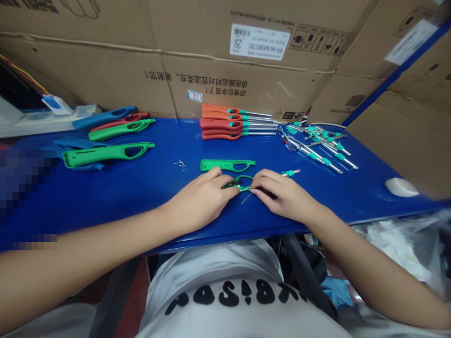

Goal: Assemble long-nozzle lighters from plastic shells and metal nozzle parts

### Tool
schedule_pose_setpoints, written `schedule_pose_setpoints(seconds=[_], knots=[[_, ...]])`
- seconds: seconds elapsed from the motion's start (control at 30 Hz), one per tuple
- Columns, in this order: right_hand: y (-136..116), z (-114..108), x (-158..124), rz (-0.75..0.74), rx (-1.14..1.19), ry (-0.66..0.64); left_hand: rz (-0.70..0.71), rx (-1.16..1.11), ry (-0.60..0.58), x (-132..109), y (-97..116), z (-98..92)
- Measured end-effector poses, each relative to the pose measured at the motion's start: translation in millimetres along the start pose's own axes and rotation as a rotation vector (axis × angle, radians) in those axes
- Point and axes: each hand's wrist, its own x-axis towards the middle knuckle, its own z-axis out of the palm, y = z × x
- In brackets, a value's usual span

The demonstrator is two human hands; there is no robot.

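Observation:
A green lighter handle shell [243, 178] is held low over the blue table, its loop showing between my hands. My left hand [204, 197] is closed around its left end, fingers covering most of it. At the other end my right hand [283, 193] is closed in a pinch, and what its fingertips cover is hidden. A thin dark wire-like piece [246, 199] sticks out below the right fingertips. Just behind lies another green shell half [225, 165]. A silver lighter tube with a teal collar [291, 173] rests behind my right hand.
Small screws [180, 164] lie left of centre. Green, blue and red shells [105, 152] are heaped at left. Orange and red lighters [221, 123] are stacked at the back, beside a pile of metal tubes [326, 146]. Cardboard [197, 61] walls the back; a white object [400, 187] sits right.

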Motion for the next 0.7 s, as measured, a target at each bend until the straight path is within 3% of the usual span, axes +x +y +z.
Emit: schedule_pose_setpoints(seconds=[0.37,0.57,0.7], knots=[[-3.8,0.3,-2.4,0.050,0.009,0.070,0.007,0.007,0.088,-0.1,-1.1,4.7],[-9.9,-1.3,-0.6,0.054,0.017,0.058,-0.023,0.043,0.069,-1.1,-0.1,2.3],[2.9,-16.1,5.8,0.064,0.033,0.168,-0.058,0.064,0.056,-0.5,-1.5,-0.3]])
